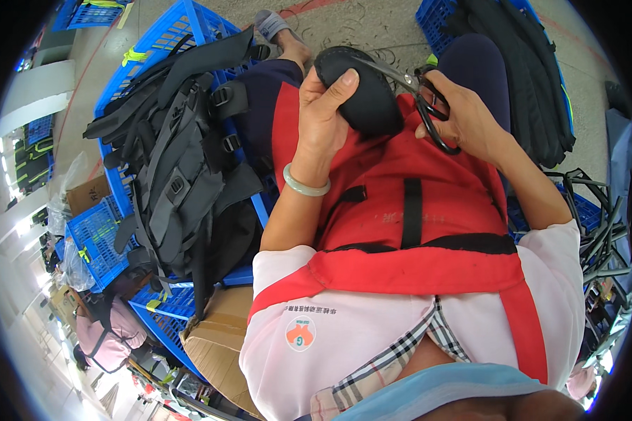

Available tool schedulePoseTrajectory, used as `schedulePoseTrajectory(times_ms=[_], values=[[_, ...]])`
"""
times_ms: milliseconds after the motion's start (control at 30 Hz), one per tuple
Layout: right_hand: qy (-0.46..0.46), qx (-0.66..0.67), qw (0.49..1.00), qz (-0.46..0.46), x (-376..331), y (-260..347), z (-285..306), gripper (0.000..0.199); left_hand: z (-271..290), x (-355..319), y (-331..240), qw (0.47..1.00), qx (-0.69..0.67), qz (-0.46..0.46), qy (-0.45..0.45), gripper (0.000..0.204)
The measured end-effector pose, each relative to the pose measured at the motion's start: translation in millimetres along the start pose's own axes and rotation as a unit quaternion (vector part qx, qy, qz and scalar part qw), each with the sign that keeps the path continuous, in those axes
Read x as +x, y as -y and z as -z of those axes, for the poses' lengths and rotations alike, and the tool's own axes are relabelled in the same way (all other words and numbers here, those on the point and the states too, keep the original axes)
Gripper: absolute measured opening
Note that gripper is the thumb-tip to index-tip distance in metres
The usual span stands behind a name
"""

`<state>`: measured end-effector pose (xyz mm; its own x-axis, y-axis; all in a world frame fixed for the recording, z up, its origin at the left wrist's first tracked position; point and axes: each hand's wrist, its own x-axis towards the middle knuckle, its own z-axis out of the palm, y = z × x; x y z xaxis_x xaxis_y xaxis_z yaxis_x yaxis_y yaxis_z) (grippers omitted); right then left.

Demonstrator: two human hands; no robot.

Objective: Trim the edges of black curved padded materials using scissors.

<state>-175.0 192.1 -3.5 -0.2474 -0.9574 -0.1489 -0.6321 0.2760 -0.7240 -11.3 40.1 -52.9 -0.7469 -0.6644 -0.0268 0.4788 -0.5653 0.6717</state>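
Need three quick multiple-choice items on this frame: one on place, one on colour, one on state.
1. Where do the grey backpacks lie?
A. in the blue crate to the person's left
B. on the lap
C. on a shelf

2. What colour is the apron?
A. green
B. red
C. yellow

3. What does the right hand hold?
A. nothing
B. a brush
C. scissors

Key: A, the packs are piled over the crate's rim; B, red cloth with black straps; C, fingers sit in the loops, blades at the black piece gripped by the left hand.

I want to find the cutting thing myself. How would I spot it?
Look at the red apron on the person's lap. Above it, the right hand holds black-handled scissors against a black rounded pad. Only they have shiny metal blades.
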Motion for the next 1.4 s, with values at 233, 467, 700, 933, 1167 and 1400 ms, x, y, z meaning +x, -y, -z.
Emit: schedulePoseTrajectory(times_ms=[233, 467, 700, 933, 1167, 1400], values=[[0.047, 0.060, 0.997, -0.019, 4.9, -6.2, -5.5, 0.054, -2.2, -1.3, -1.8, 1.000, 0.000, 0.007, -0.002, 0.013], [0.047, 0.059, 0.997, -0.026, 1.3, -12.8, 3.1, 0.051, -2.2, 0.4, 4.0, 1.000, -0.001, 0.017, 0.000, 0.014], [0.048, 0.066, 0.996, -0.041, -4.7, -24.6, 10.3, 0.049, -10.1, 1.1, 12.4, 0.999, 0.030, 0.024, 0.012, 0.017], [0.065, 0.019, 0.997, -0.034, -14.5, -13.5, 24.3, 0.058, -11.6, 2.8, 13.0, 0.997, 0.070, 0.025, 0.029, 0.016], [0.064, 0.012, 0.997, -0.038, -19.2, -24.0, 23.8, 0.054, -20.7, -0.4, 20.4, 0.993, 0.109, 0.028, 0.038, 0.014], [0.092, 0.042, 0.995, -0.024, -25.9, -25.8, 31.5, 0.051, -18.8, -1.6, 17.6, 0.987, 0.137, 0.069, 0.047, 0.015]])
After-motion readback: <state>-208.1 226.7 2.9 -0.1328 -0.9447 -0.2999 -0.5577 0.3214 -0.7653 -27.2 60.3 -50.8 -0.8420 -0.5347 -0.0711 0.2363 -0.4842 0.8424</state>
